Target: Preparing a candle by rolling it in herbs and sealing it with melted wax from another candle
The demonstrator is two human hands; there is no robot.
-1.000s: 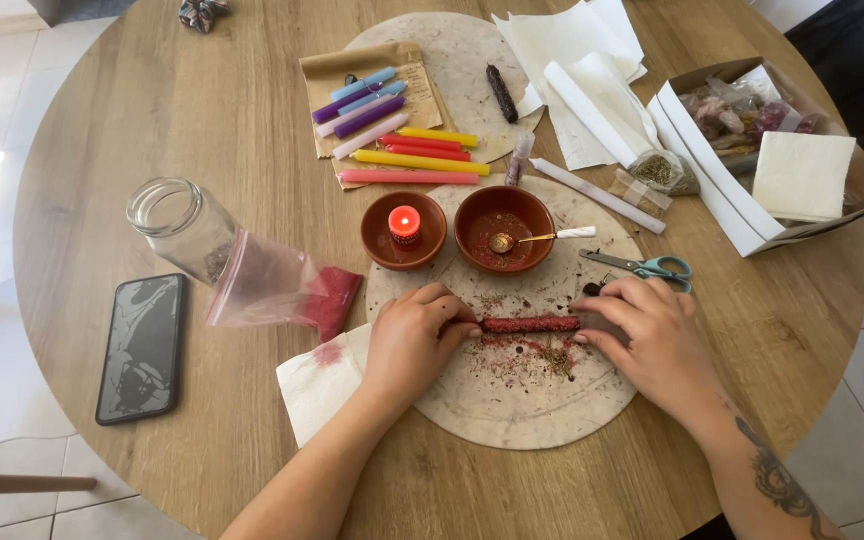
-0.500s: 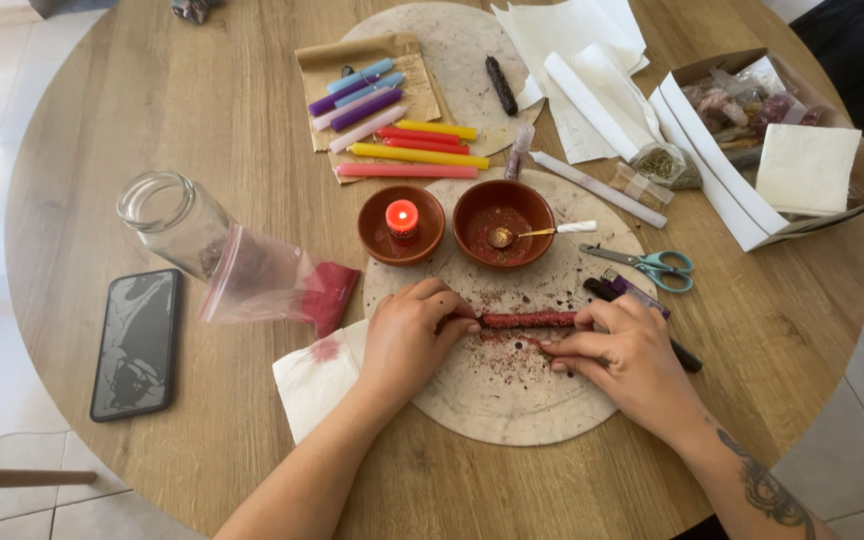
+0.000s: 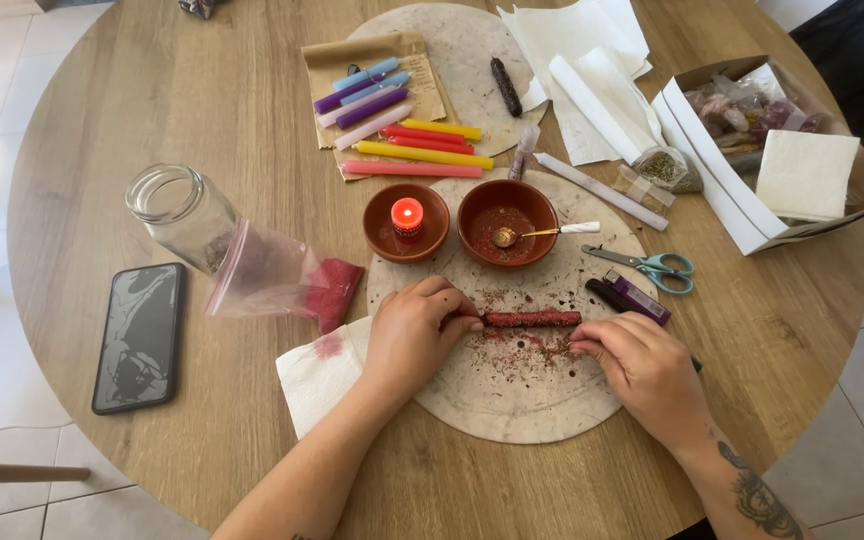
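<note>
Hands meet over a round stone board (image 3: 512, 420) on the wooden table (image 3: 202, 90). Left hand (image 3: 414, 335) pinches the left end of a red powder-coated candle (image 3: 532, 319), which lies flat across the board. Right hand (image 3: 642, 368) is curled, fingertips pressed together in the scattered red crumbs (image 3: 542, 347) just below the candle's right end

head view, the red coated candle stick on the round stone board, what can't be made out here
- Head view: the left end of the red coated candle stick is hidden under the left hand.
- The right hand covers part of the black lighter and the crumbs under its fingers.
- The open cardboard box holds small bags too blurred to identify; a white paper covers some.
- The dark folded object is cut off by the top edge.
</note>
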